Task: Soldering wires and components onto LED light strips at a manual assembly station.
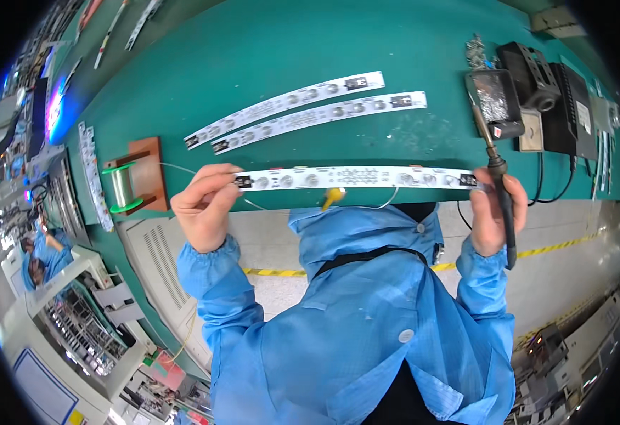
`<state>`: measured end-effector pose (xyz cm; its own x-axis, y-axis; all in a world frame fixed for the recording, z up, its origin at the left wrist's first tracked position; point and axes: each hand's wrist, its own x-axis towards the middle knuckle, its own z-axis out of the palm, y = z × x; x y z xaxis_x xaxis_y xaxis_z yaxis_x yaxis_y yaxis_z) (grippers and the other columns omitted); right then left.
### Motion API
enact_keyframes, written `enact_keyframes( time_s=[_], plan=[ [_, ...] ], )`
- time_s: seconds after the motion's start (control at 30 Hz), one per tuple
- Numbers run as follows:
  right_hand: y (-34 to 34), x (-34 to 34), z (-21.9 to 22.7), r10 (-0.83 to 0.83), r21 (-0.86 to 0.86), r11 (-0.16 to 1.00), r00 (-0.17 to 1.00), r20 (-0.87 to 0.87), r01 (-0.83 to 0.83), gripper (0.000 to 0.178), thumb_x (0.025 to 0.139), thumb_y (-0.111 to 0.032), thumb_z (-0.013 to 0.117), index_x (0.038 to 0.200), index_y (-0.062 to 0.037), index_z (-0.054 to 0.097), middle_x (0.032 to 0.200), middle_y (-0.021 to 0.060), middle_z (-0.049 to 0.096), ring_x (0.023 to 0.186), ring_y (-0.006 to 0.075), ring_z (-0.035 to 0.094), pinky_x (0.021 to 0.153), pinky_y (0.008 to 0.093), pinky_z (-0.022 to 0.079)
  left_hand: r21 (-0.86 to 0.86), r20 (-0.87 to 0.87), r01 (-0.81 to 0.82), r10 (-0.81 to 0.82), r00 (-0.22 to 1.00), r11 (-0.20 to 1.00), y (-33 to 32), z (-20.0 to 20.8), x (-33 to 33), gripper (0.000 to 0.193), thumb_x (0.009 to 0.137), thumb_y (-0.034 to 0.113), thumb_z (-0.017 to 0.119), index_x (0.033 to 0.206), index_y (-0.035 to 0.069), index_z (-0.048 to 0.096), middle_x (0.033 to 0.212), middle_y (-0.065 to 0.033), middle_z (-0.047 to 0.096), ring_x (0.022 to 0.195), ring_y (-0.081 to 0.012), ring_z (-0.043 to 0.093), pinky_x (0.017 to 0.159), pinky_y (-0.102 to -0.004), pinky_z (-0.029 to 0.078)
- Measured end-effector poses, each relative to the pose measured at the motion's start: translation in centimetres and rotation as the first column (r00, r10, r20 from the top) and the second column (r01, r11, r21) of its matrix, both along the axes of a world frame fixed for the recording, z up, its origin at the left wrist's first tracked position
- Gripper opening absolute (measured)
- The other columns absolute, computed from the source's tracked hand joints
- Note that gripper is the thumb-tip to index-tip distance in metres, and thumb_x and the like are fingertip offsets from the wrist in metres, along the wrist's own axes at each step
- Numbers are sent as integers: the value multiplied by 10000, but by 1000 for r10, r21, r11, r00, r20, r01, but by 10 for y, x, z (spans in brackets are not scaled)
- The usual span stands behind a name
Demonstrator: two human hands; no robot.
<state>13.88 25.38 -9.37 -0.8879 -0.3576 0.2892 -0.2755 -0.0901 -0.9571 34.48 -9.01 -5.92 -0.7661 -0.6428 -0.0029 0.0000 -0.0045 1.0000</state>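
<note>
I hold a long white LED circuit board [359,176] level at the table's near edge, lenses and black end connectors facing up. My left hand [207,202] pinches its left end between thumb and fingers. At the other end, my right hand [496,209] grips the board's corner and also a soldering iron [498,177], whose tip points away toward a dark tray. A thin wire runs from the solder spool [121,188] toward my left hand; how it passes there is hidden. Two similar boards, a farther one [282,108] and a nearer one [320,121], lie beyond.
A wooden spool stand [155,173] is at the left. On the right are the tray [496,99], a black iron holder [530,74] and a black box [571,110] with cables. More boards lie at the left edge. A small yellow piece [334,196] sits below the held board.
</note>
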Motion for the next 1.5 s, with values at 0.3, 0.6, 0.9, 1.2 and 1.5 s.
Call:
enact_keyframes(
  time_s=[0.3, 0.6, 0.9, 1.2, 1.5],
  plan=[
    [3, -5, -1, 43, -25, 999, 995, 90, -41, 503, 840, 97, 623, 1300, -57, 495, 1098, 174, 661, 1049, 257, 630, 929, 362, 475, -28, -53, 38, -40, 998, 999, 3, 15, 7, 246, 745, -147, 651, 964, -50, 708, 1026, -195, 667, 879, -209, 662, 736, -268, 547],
    [-6, -16, 1, -14, -183, 983, 998, 68, 26, 468, 979, -205, 560, 1377, -9, 412, 1228, 254, 592, 895, 237, 621, 859, 362, 495, -295, 302, 4, 89, 949, 955, -4, 50, -8, 126, 879, 16, 610, 921, -70, 692, 848, -126, 682, 682, -165, 654, 565, -251, 503],
    [-3, -11, 5, -92, -106, 990, 994, 58, 97, 448, 985, -217, 534, 1371, -21, 415, 1231, 264, 589, 844, 229, 614, 791, 338, 483, -696, 155, 17, 127, 980, 717, -40, 19, -96, 284, 840, 111, 701, 1115, 49, 668, 1094, -96, 662, 834, -194, 623, 686, -291, 515],
    [-2, -8, -1, -99, -84, 991, 993, 67, 105, 456, 971, -198, 559, 1369, -25, 422, 1216, 253, 604, 831, 216, 622, 780, 346, 494, -896, 354, 351, -39, 934, 272, 20, 2, -107, 253, 664, 20, 746, 899, 37, 653, 954, -73, 593, 824, -283, 559, 726, -386, 469],
    [-19, 5, -5, 25, 255, 967, 979, -202, 28, 508, 835, 66, 659, 1301, -15, 473, 1191, 249, 622, 1071, 285, 633, 919, 400, 499, -892, 223, 347, -386, 895, 291, 35, -19, -90, 226, 650, -68, 693, 856, 0, 630, 909, -111, 638, 822, -287, 622, 696, -391, 498]
  ],
)
